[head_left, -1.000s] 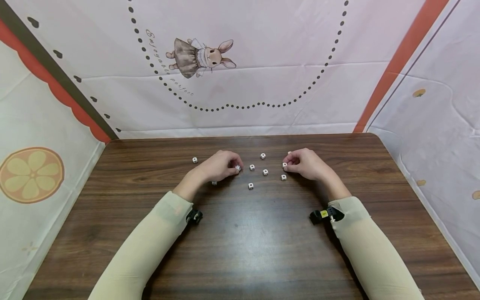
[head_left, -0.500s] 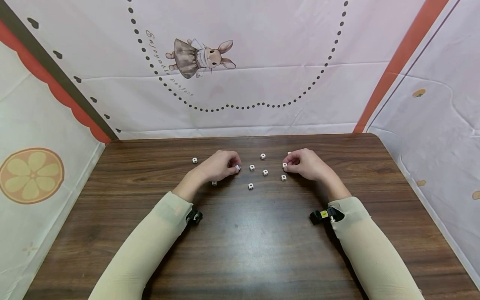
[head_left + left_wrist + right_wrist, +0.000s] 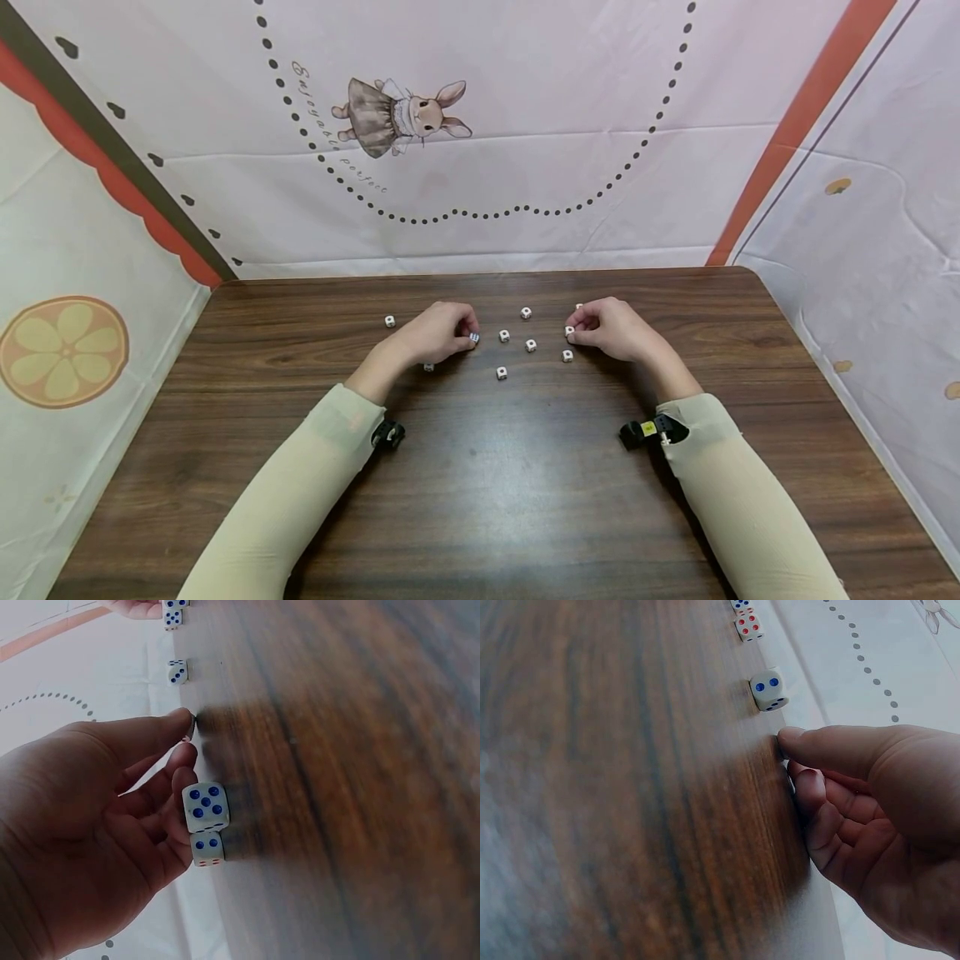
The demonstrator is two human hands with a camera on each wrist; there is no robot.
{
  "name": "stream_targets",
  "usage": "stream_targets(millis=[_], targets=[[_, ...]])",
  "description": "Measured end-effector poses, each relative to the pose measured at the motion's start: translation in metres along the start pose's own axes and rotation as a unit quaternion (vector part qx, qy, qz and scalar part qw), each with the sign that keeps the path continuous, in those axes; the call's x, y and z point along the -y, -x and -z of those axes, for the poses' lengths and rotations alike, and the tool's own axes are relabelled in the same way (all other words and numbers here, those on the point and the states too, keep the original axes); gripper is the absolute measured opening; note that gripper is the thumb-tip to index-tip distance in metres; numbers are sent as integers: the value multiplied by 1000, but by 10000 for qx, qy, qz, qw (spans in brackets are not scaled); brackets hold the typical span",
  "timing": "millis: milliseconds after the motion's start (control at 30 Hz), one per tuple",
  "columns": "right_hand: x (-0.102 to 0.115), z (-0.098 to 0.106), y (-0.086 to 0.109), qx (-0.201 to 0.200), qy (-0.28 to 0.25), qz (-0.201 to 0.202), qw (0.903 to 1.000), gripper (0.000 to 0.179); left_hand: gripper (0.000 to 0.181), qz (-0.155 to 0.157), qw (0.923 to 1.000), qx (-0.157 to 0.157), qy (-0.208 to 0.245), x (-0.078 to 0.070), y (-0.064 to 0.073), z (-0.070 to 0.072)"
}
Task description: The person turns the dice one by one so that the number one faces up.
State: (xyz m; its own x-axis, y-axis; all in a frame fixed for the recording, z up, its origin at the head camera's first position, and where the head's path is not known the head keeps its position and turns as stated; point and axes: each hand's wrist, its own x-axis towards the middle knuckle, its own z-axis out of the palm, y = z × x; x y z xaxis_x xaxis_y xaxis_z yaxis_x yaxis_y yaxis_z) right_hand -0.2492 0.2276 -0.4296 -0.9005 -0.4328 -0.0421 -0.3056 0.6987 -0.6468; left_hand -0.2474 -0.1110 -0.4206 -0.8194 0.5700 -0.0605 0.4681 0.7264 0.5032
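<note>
In the head view my left hand (image 3: 438, 330) pinches a white die (image 3: 474, 338) with blue pips between thumb and fingers, at the table's far half. In the left wrist view, two more dice stand near that hand's fingers, the closer die (image 3: 205, 808) showing five blue pips. Over to the right, my right hand (image 3: 617, 328) pinches another die (image 3: 569, 332) by its sides. That die is mostly hidden behind the thumb (image 3: 829, 748) in the right wrist view. A front die (image 3: 567, 356) lies just nearer to me than the right hand, and one partly covered die (image 3: 579, 307) lies behind it.
Between the hands lie several loose dice, among them a back die (image 3: 526, 313) and a near die (image 3: 502, 373). Another die (image 3: 389, 321) sits left of the left hand. A printed cloth (image 3: 525, 167) rises behind the brown wooden table (image 3: 495, 500).
The die in my left hand has turned and now shows a face with several blue pips. The left hand has shifted very slightly left. My right hand stays put on its die.
</note>
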Motion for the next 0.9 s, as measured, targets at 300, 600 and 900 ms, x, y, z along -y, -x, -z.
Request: stream_targets(millis=[300, 600, 900], targets=[[-2, 0, 1, 7, -13, 4, 10000, 8, 14, 155, 9998, 83, -21, -1, 1, 1], [-2, 0, 1, 16, 29, -41, 10000, 8, 27, -109, 9999, 85, 58, -2, -1, 1], [-1, 0, 0, 11, 49, 5, 10000, 8, 27, -502, 9983, 287, -115, -1, -1, 2]])
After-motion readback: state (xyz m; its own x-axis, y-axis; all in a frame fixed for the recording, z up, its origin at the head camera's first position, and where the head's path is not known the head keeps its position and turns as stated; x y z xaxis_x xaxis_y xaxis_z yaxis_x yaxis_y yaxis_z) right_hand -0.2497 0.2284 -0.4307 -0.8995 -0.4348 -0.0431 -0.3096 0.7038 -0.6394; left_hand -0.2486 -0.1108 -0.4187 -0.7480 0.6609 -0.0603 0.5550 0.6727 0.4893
